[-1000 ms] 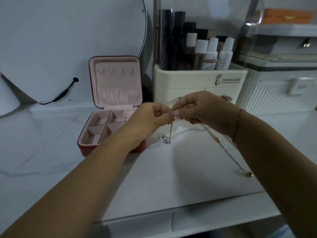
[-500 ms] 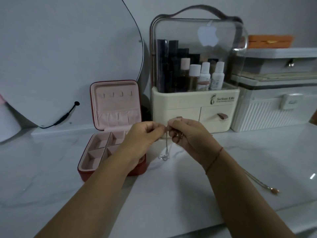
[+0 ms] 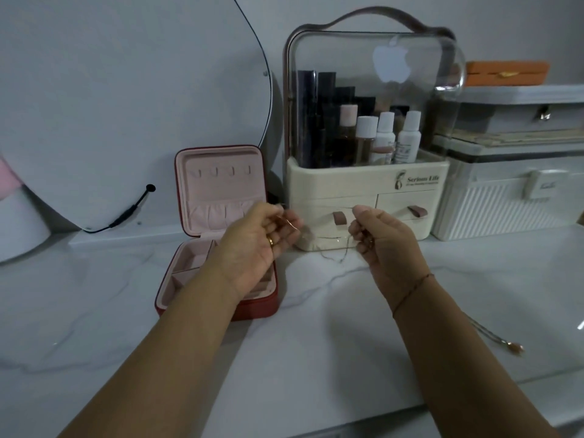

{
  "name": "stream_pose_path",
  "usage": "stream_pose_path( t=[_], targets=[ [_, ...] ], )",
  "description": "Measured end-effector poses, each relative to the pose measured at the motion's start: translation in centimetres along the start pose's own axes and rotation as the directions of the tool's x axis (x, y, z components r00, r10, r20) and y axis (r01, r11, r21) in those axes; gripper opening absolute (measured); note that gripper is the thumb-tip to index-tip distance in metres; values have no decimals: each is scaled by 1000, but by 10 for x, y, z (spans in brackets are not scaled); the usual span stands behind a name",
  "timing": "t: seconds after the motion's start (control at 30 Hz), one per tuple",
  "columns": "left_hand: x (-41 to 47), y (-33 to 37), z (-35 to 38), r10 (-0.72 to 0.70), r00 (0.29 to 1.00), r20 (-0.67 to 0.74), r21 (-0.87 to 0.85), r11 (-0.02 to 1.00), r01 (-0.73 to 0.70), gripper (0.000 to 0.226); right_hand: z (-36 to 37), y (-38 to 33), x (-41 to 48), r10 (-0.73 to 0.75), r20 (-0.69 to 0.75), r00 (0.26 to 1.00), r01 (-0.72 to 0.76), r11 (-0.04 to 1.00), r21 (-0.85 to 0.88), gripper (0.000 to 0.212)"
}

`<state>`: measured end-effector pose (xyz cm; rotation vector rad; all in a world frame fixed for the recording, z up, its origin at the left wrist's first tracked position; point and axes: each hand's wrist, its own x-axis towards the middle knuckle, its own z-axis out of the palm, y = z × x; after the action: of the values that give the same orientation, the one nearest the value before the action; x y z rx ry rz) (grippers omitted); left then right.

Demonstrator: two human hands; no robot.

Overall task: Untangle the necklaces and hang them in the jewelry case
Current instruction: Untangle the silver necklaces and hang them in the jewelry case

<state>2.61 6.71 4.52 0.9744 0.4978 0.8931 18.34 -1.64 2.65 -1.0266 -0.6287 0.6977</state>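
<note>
A thin silver necklace is stretched between my two hands, its middle sagging in a loop above the marble top. My left hand pinches one end in front of the open red jewelry case. My right hand pinches the other end, level with the cosmetic box drawers. The case's pink lid stands upright with a row of small hooks, none holding anything. A second necklace, gold with a small pendant, lies on the counter right of my right forearm.
A cream cosmetic organiser with a clear dome and bottles stands right behind my hands. A white ribbed box sits to its right. A large mirror with a black cable leans on the wall at left. The marble counter edge runs along the bottom.
My hands have drawn apart, stretching the silver chain out sideways where it hung bunched between them before. The view has also tilted upward.
</note>
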Motion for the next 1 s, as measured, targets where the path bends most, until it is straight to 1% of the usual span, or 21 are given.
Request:
stream_pose_path(
  t=[0.03,0.1,0.23,0.33,0.4,0.43,0.5,0.57,0.63,0.67,0.73,0.8,0.9,1.0],
  targets=[
    [-1,4,-3,-17,1000,24,-109,994,19,18,-1,0,0,-7,-25,1000,6,1000,-15,11],
    [-2,8,-6,-31,998,53,-221,974,42,18,-1,0,-2,-18,-52,998,16,999,-29,10],
    [-2,6,-5,-38,997,70,-247,968,54,17,1,1,-5,-88,-88,992,78,991,-106,7],
    [-2,6,-6,-16,997,78,-216,976,33,9,1,1,-5,-122,-111,986,108,986,-124,6],
    [-1,5,-6,-5,997,79,-144,989,17,10,0,1,-3,-145,-132,981,129,983,-128,5],
    [-1,4,-5,2,997,74,-71,997,3,12,-1,0,-2,-158,-144,977,141,982,-122,5],
    [-1,2,-3,39,997,60,134,990,-47,25,-2,-1,-1,-173,-147,974,159,982,-106,4],
    [-3,-1,-2,94,993,71,353,929,-113,33,-1,-1,-2,-180,-99,979,169,980,-107,6],
    [-7,-4,-1,127,989,81,537,830,-151,24,3,-2,-6,-211,-26,977,204,965,-166,9],
    [-9,-5,0,133,988,78,593,791,-154,21,5,-3,-8,-231,13,973,229,950,-211,11],
    [-10,-8,2,142,987,73,637,755,-156,17,8,-4,-12,-248,87,965,263,922,-285,14],
    [-11,-11,5,156,985,76,654,737,-167,14,11,-4,-13,-235,142,962,269,911,-313,12],
    [-11,-13,6,152,985,83,646,745,-170,10,14,-5,-13,-201,179,963,241,939,-246,5],
    [-11,-15,6,107,983,151,606,776,-178,14,15,-5,-14,-168,204,964,208,959,-193,9]
  ],
)
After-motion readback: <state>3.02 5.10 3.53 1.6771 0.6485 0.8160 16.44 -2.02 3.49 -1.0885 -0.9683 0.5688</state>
